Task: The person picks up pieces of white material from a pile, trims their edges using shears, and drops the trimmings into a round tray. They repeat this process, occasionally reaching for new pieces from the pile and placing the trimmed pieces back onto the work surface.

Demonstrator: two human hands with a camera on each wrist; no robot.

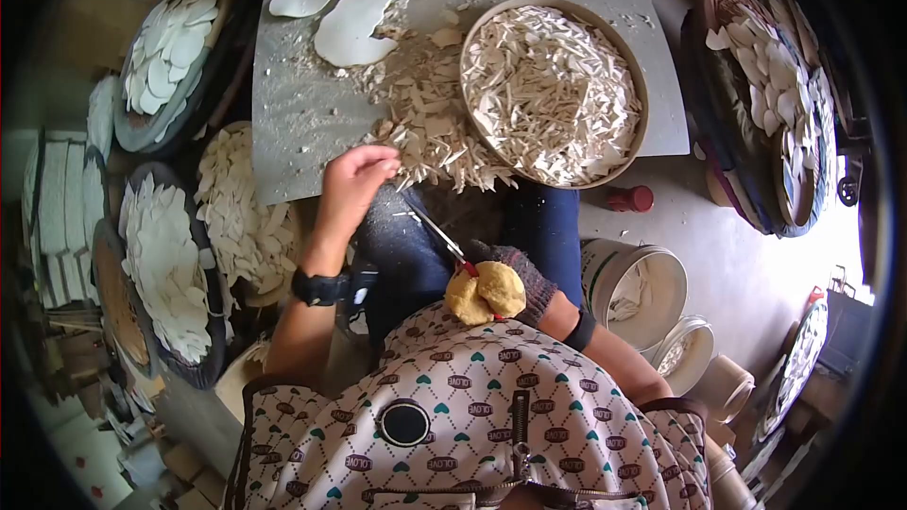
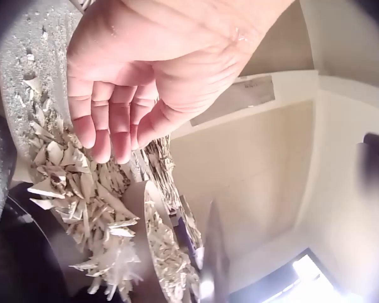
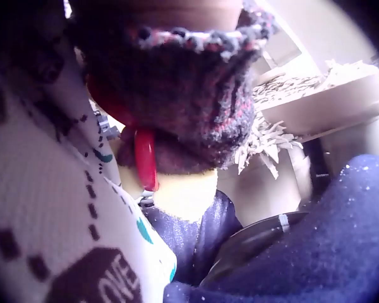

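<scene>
My bare left hand (image 1: 354,184) hovers at the near edge of the grey table (image 1: 300,99), beside a heap of cut pale chips (image 1: 439,137). Its fingers hang loosely bent, and the left wrist view shows nothing between them. The right hand (image 1: 531,279), in a dark knitted glove (image 3: 183,101), grips scissors (image 1: 436,234) low in front of my apron. Their blades point up and left over my lap. Yellow foam padding (image 1: 487,293) surrounds the red handles (image 3: 146,161) and partly hides the gloved fingers.
A round tray (image 1: 646,99) full of chips stands right on the table. Broad white slices (image 1: 354,26) lie at the back left. Baskets of slices (image 1: 165,269) flank me on the left. White buckets (image 1: 605,274) and a red-capped container (image 1: 630,199) stand on the right.
</scene>
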